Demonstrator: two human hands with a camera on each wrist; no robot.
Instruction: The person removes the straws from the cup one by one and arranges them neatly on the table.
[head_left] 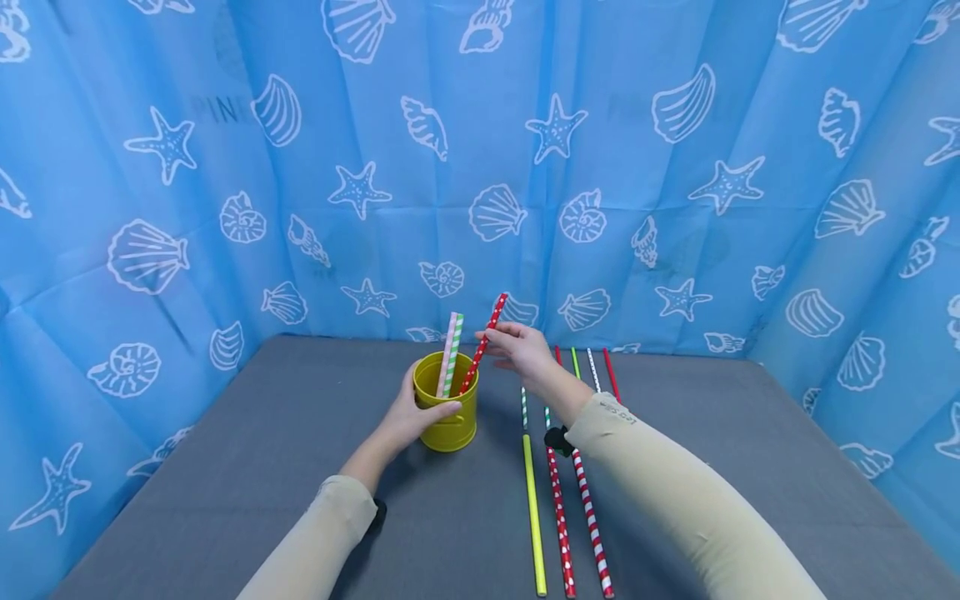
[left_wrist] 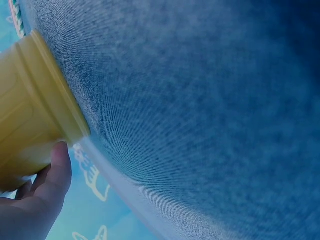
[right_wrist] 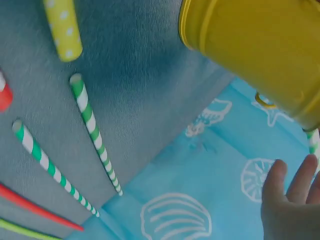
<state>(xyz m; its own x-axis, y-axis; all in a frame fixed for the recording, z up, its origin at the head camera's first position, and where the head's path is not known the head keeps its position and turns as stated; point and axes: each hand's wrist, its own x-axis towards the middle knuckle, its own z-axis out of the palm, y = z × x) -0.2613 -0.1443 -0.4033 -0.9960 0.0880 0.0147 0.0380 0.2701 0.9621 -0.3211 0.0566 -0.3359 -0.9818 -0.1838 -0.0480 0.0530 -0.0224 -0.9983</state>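
A yellow bucket (head_left: 448, 435) stands on the table, and my left hand (head_left: 408, 417) grips its side, thumb at the front below the rim. In the left wrist view the fingers rest against the bucket wall (left_wrist: 35, 100). Inside the bucket lean a pale pink paper straw (head_left: 446, 358) and a green-and-white striped straw (head_left: 454, 357). My right hand (head_left: 522, 352) pinches a red paper straw with white dots (head_left: 497, 313) near its upper part; the straw slants, its lower end inside the bucket. In the right wrist view, fingertips (right_wrist: 276, 176) show beside the bucket; the straw is hidden there.
Right of the bucket several straws lie lengthwise on the grey tabletop (head_left: 315, 400): a yellow straw (head_left: 533, 517), a red patterned one (head_left: 561, 525), a red-and-white striped one (head_left: 593, 533), and others farther back, partly under the right arm. A blue shell-print curtain (head_left: 450, 167) surrounds the table.
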